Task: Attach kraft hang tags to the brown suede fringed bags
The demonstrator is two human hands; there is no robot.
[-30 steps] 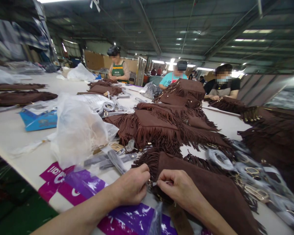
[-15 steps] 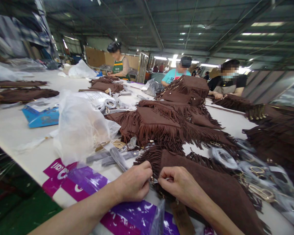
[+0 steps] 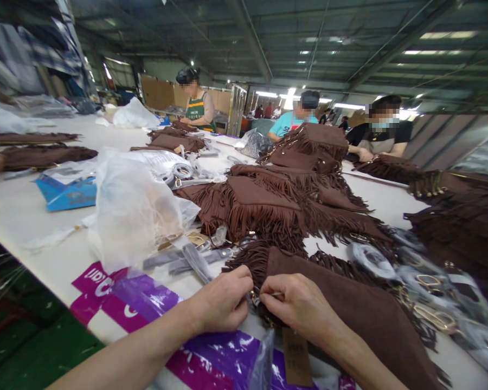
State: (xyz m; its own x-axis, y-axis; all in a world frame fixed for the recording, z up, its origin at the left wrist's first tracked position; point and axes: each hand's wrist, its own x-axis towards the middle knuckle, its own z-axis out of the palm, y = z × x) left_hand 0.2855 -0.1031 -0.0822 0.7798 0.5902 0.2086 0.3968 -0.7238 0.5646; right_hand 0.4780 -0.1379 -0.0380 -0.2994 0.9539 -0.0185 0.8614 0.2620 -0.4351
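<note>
A dark brown fringed bag (image 3: 350,298) lies in front of me, its near end by my fingers. My left hand (image 3: 228,300) is closed in a pinch beside the fringe, palm side hidden. Close to it on the right, my right hand (image 3: 296,303) is also pinched, over the bag's edge. Something thin and pale shows between its fingertips, too small to name. Gold-coloured hardware (image 3: 254,297) glints in the small gap between both hands. Below the right hand hangs a brown cardboard tag (image 3: 296,357). Under my forearms lies a purple and white plastic bag (image 3: 146,295).
More fringed bags (image 3: 260,200) are piled ahead. Wrapped straps with gold buckles (image 3: 429,281) lie to the right. A cloudy plastic bag (image 3: 130,211) and a blue tape dispenser (image 3: 69,192) stand left. Across the table are co-workers, one in a green apron (image 3: 195,111).
Both hands stay nearly in place, with my right fingers shifting slightly. The cardboard tag has swung a little left and hangs straighter. A co-worker's hand at the far left has moved inward.
</note>
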